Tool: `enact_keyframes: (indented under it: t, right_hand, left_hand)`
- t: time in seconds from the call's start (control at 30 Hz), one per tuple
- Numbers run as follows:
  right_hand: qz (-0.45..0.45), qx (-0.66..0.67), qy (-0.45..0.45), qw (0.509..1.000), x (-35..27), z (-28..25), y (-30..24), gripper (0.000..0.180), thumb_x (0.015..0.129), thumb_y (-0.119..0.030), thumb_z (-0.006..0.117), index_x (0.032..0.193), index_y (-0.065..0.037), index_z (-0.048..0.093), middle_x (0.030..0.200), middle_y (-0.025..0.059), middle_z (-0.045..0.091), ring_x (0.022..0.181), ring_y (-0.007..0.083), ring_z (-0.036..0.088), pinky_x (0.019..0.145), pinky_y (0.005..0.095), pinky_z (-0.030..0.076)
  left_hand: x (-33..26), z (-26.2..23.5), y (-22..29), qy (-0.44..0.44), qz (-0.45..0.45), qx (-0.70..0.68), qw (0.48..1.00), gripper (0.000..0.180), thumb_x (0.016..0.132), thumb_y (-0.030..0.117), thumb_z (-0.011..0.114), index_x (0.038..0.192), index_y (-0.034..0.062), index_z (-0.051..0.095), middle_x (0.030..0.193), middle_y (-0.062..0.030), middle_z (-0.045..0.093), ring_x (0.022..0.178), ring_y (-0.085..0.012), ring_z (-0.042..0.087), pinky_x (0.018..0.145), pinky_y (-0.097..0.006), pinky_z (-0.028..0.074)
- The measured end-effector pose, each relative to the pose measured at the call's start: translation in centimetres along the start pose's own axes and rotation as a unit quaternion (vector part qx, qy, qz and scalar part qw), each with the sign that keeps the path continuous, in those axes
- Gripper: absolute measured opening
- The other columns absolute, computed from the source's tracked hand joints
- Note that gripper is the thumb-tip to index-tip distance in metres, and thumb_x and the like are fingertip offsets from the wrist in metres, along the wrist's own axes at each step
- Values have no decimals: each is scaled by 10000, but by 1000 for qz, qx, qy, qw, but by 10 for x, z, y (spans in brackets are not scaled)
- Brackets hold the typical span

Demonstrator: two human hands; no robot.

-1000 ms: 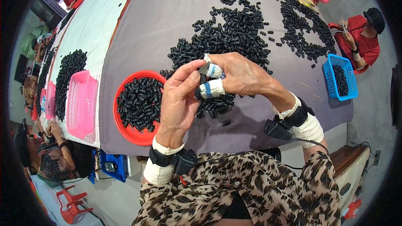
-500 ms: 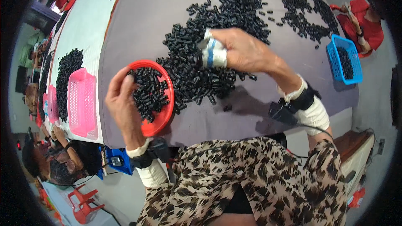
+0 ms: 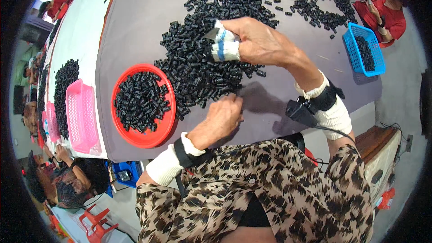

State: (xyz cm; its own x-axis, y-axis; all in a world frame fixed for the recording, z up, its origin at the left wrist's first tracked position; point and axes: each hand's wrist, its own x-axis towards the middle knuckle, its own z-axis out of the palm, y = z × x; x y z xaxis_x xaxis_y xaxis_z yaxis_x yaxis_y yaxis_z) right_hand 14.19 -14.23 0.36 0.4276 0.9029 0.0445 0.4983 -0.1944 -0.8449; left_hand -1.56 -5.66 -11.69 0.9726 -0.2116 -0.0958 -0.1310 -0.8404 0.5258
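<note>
A heap of small black cylindrical pieces (image 3: 189, 63) spreads over the grey cloth in front of me. At its near edge, my left hand (image 3: 222, 117) is low over the cloth with fingers curled together; what they hold, if anything, is hidden. Over the heap, my right hand (image 3: 265, 47) is closed, its thumb and finger wrapped in white bands with blue stripes (image 3: 225, 50). A small greyish tip shows by those wraps, too unclear to name. Left of the heap sits a round red tray (image 3: 172, 128) filled with the same black pieces.
A pink basket (image 3: 81, 117) stands at the left on a white cloth, near another black pile (image 3: 66, 78). At the right edge is a blue basket (image 3: 380, 69) with black pieces inside. Co-workers sit around the table, one in red (image 3: 384, 11) at the far right.
My left hand has left the red tray and moved right to the heap's near edge, its fingers now curled. My right hand stays closed over the heap. The view has shifted slightly.
</note>
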Motion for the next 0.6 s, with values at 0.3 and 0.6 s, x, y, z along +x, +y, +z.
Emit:
enact_keyframes:
  t: [0.3,0.6]
  right_hand:
    - [15,26,-24,999,2,1,9,190,742,-149,588,869,-8,582,704,106,602,628,173,541,606,306,428]
    - [29,75,22,997,11,9,-33,190,784,-178,630,808,-23,522,648,-23,483,594,75,420,531,258,371]
  left_hand:
    - [4,-34,-22,108,4,-176,979,203,742,55,639,910,-49,589,832,-160,584,757,-242,599,646,-331,488]
    - [-16,-135,-22,264,-32,-541,798,226,811,72,635,1025,11,595,776,5,595,671,-55,539,599,-200,453]
